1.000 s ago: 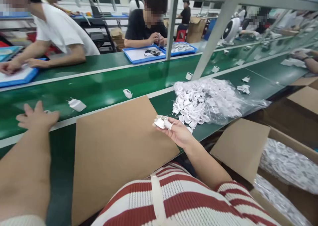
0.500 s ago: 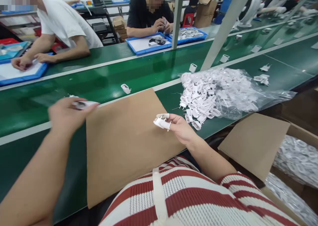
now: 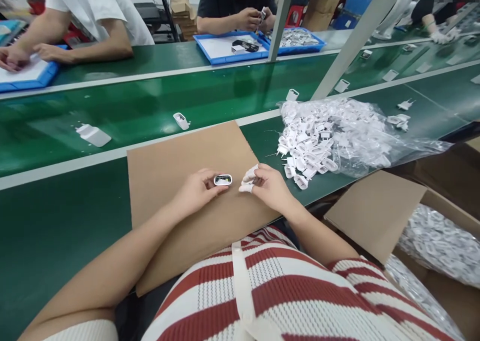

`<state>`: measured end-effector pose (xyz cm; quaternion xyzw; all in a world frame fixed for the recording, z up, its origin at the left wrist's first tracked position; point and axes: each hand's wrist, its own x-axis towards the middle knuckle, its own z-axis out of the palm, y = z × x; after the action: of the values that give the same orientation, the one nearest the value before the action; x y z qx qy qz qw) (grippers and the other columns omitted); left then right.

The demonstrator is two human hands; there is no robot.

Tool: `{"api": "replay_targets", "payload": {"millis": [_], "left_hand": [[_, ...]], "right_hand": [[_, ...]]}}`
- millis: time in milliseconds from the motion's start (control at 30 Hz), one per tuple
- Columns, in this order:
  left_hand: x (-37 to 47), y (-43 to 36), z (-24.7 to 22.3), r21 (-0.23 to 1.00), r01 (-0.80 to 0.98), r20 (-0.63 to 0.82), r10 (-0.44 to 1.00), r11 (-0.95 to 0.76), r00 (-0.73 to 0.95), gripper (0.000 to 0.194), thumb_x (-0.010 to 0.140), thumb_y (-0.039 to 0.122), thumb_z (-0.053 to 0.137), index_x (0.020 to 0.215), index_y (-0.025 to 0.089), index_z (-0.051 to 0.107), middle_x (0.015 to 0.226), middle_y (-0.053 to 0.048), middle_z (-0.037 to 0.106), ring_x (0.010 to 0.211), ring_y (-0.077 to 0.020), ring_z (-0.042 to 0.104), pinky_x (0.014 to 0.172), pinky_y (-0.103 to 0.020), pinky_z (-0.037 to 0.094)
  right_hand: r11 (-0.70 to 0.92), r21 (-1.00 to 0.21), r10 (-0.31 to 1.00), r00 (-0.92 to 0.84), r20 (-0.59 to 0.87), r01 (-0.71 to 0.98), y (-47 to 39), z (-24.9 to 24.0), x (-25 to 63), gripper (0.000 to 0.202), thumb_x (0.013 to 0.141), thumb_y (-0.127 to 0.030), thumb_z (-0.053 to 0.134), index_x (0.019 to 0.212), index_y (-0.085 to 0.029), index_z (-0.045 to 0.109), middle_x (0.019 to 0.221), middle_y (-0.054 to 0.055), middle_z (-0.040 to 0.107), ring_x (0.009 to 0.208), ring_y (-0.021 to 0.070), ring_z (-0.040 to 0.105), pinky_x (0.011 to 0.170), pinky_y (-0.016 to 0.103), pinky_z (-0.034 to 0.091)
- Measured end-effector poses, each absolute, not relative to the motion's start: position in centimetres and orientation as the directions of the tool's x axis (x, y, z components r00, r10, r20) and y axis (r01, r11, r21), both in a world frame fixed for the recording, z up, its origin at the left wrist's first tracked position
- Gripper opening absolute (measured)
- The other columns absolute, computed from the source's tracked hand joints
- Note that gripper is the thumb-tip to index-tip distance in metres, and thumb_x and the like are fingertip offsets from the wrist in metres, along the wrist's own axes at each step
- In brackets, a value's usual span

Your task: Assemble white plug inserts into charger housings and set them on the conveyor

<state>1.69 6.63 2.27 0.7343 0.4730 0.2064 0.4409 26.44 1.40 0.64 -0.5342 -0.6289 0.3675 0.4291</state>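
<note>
Above the brown cardboard sheet [image 3: 168, 166], my left hand [image 3: 197, 193] grips a white charger housing [image 3: 223, 186]. Its oval open end faces me, and parts show inside. A short gap away, my right hand [image 3: 273, 187] is closed in a pinch, with white covers on the thumb and a finger. Between those fingertips is a white plug end piece [image 3: 247, 182], mostly hidden by them. Just to the right of that hand lies a heap of white plug end pieces [image 3: 305, 153], spilling from a clear plastic bag [image 3: 360, 151].
On the green belt [image 3: 142, 116] lie a white charger [image 3: 93, 135], a white housing [image 3: 181, 121] and several more pieces. Across it, co-workers sit by blue trays [image 3: 215, 60]. Metal posts [image 3: 352, 46] rise on the right. An open carton [image 3: 375, 216] with bagged parts stands low right.
My left hand has come from the belt to the middle, bringing the charger housing near my right hand. The plug end piece has turned in my right fingers. The view has tilted down.
</note>
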Motion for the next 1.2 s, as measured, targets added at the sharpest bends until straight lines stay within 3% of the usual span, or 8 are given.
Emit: {"api": "replay_targets", "payload": {"millis": [100,200,333,600,867,1033,1133,1200], "left_hand": [[1.8,6.4,1.3,0.849,0.5,-0.063,0.906,-0.173,0.42,0.049,0.081,0.054,0.083,0.12,0.025,0.076,0.098,-0.006,0.074,0.072,-0.0188,0.066,0.066,-0.03,0.052],[2.0,6.3,0.6,0.888,0.454,-0.129,0.915,-0.064,0.381,0.054,0.08,0.056,0.083,0.122,0.023,0.074,0.083,-0.005,0.073,0.068,-0.0189,0.064,0.062,-0.029,0.049],[2.2,6.4,0.1,0.912,0.409,-0.146,0.918,-0.019,0.369,0.055,0.079,0.057,0.083,0.12,0.022,0.074,0.078,-0.003,0.072,0.066,-0.0176,0.062,0.059,-0.027,0.045],[2.4,6.2,0.0,0.937,0.339,-0.056,0.925,-0.082,0.377,0.05,0.079,0.053,0.083,0.116,0.021,0.071,0.08,-0.001,0.069,0.067,-0.0159,0.061,0.064,-0.027,0.049],[2.2,6.4,0.0,0.926,0.346,-0.01,0.904,-0.153,0.428,0.051,0.085,0.055,0.076,0.122,0.021,0.068,0.081,-0.002,0.067,0.07,-0.018,0.061,0.067,-0.03,0.049],[1.8,6.5,0.4,0.75,0.543,0.084,0.869,-0.377,0.487,0.042,0.093,0.058,0.062,0.079,0.019,0.064,0.076,-0.005,0.064,0.069,-0.0193,0.059,0.065,-0.031,0.041],[1.7,6.4,0.9,0.569,0.673,0.097,0.851,-0.473,0.517,0.042,0.097,0.055,0.057,0.074,0.019,0.062,0.08,-0.008,0.067,0.072,-0.0221,0.061,0.062,-0.032,0.035],[1.6,6.4,1.2,0.543,0.687,0.1,0.85,-0.482,0.517,0.041,0.096,0.054,0.058,0.076,0.019,0.065,0.082,-0.008,0.069,0.074,-0.023,0.063,0.061,-0.033,0.034]], "right_hand": [[0.22,-0.812,0.974,-0.076,0.213,0.541,1.8,0.1,26.4,0.012,0.086,-0.022,0.069,0.096,-0.019,0.077,0.099,0.008,0.068,0.091,0.021,0.064,0.085,0.039,0.055],[0.161,-0.885,0.984,0.003,0.181,0.437,2.3,0.1,26.1,0.037,0.086,-0.027,0.071,0.122,-0.019,0.071,0.117,0.011,0.068,0.087,0.0184,0.068,0.08,0.035,0.058],[0.226,-0.906,0.965,0.041,0.258,0.358,2.8,1.7,25.2,0.026,0.088,-0.03,0.075,0.114,-0.024,0.075,0.109,0.005,0.076,0.088,0.0182,0.071,0.086,0.034,0.059],[0.54,-0.59,0.84,-0.339,0.425,0.6,4.0,2.1,23.2,0.029,0.092,-0.005,0.053,0.104,-0.021,0.074,0.102,0.007,0.073,0.098,0.0235,0.064,0.09,0.037,0.052],[0.628,-0.489,0.777,-0.462,0.427,0.605,4.1,1.9,22.8,0.035,0.092,-0.003,0.044,0.106,-0.02,0.071,0.099,0.009,0.068,0.095,0.0242,0.058,0.086,0.036,0.048],[0.589,-0.484,0.807,-0.448,0.384,0.647,4.2,2.4,22.3,0.041,0.085,0.002,0.045,0.108,-0.02,0.069,0.099,0.008,0.068,0.092,0.0238,0.057,0.085,0.034,0.047],[0.539,-0.493,0.841,-0.41,0.353,0.683,4.4,2.5,21.9,0.039,0.081,0.003,0.049,0.106,-0.02,0.069,0.097,0.007,0.068,0.09,0.0242,0.058,0.081,0.034,0.047],[0.518,-0.532,0.855,-0.396,0.335,0.67,4.7,2.2,21.9,0.039,0.08,0.002,0.052,0.106,-0.021,0.07,0.098,0.006,0.07,0.094,0.0239,0.061,0.082,0.033,0.048]]}}
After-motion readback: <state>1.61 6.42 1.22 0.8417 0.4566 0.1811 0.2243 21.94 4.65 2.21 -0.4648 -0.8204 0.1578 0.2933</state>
